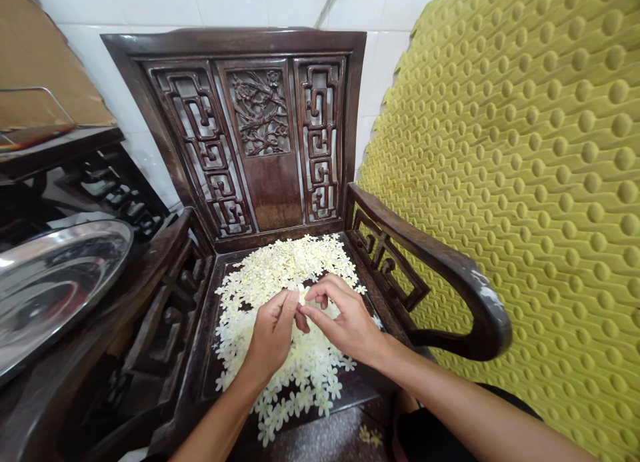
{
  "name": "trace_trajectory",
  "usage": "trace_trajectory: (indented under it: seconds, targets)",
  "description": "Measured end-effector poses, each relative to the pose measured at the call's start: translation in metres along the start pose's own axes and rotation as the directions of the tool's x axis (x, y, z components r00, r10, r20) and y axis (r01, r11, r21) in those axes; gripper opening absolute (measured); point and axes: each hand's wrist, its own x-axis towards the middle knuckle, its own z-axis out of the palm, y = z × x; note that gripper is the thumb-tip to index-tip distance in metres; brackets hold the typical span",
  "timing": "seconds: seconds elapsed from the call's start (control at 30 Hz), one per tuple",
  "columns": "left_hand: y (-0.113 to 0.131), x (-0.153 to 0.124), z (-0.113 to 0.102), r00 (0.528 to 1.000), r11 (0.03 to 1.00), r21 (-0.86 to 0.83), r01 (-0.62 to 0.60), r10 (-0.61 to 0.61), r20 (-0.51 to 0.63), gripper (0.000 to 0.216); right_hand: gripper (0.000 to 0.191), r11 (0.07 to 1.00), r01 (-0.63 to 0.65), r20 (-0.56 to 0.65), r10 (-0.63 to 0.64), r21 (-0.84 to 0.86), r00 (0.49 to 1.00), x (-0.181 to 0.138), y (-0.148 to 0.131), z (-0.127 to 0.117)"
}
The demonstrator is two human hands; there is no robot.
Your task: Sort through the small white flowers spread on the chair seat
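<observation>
"What's in your fingers?"

"My right hand's fingers [325, 290] pinch one small cream-white blossom [301, 298]; my curled left hand [273, 335] sits just beside it, its hold unclear. A loose heap of cream-white blossoms [285, 265] still covers the dark carved wooden chair seat [213, 375]."

No readable text, label, brand or number in view. Carved wooden chair back [260, 109]: lattice and blossom-branch relief only, no characters. Nothing legible on steel tray [55, 282], dimpled yellow-green mat [520, 182] or white blossoms [280, 269].
</observation>
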Motion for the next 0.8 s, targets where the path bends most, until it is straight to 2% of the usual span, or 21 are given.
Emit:
trace_trajectory:
  seconds: [0.2, 0.37, 0.8]
  targets:
    - [0.0028, -0.0009, -0.0004, 1.0, 1.0, 0.029, -0.008, 0.008, 0.014, 0.039, 0.007, 0.999, -0.049, -0.006, 0.049, 0.022, 0.999, 0.0014, -0.002, 0.0001]
    - [0.0036, -0.0001, 0.0004, 1.0, 1.0, 0.02, -0.02, 0.021, -0.003, 0.037, 0.015, 0.996, -0.085, -0.016, 0.086, 0.027, 0.996, 0.0015, -0.0032, 0.0005]
    - [0.0058, -0.0018, -0.0013, 0.998, 0.995, 0.077, -0.057, 0.058, -0.001, 0.035, 0.012, 0.999, -0.035, -0.045, 0.037, 0.041, 0.998, -0.0004, -0.0019, 0.004]
